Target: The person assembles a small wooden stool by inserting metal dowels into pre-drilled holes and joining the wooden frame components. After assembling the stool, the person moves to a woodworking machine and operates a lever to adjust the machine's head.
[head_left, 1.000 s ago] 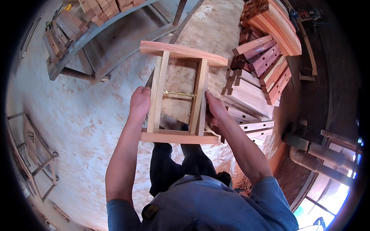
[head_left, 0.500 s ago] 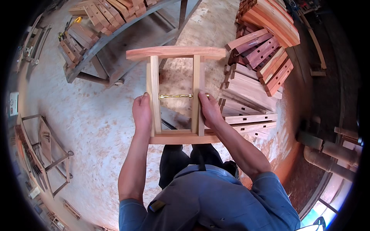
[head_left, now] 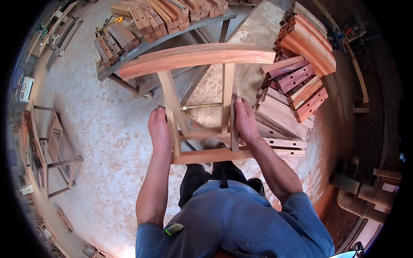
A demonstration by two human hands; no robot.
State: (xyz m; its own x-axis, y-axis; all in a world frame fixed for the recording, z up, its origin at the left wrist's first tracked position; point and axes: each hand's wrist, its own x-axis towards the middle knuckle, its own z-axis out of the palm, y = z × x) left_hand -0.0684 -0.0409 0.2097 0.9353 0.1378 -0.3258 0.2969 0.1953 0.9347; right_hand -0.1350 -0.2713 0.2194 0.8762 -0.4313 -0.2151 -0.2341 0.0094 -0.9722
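Note:
A wooden frame (head_left: 198, 61) hangs in the air before my body, held from both sides. Its far rail is long, thick and slightly curved; a straight near rail lies close to my waist, with upright slats joining them. Between the slats a thin brass-coloured rod (head_left: 201, 106) runs across. My left hand (head_left: 160, 129) is closed on the left slat, its thumb lying along the wood. On the opposite slat my right hand (head_left: 247, 120) grips in the same way. The undersides of both hands are hidden.
A metal-framed bench (head_left: 172, 42) bearing stacked wood pieces (head_left: 152, 19) stands at the far left. Stacked slotted boards (head_left: 286, 112) and reddish pieces (head_left: 305, 47) rest at the right. A wheeled rack (head_left: 56, 142) is on the left, and pipes (head_left: 361, 202) run at the lower right.
The frame has tilted, so its far rail looks larger and slanted and a second lower crosspiece shows. Both hands keep their hold. The surroundings have shifted slightly rightward in view.

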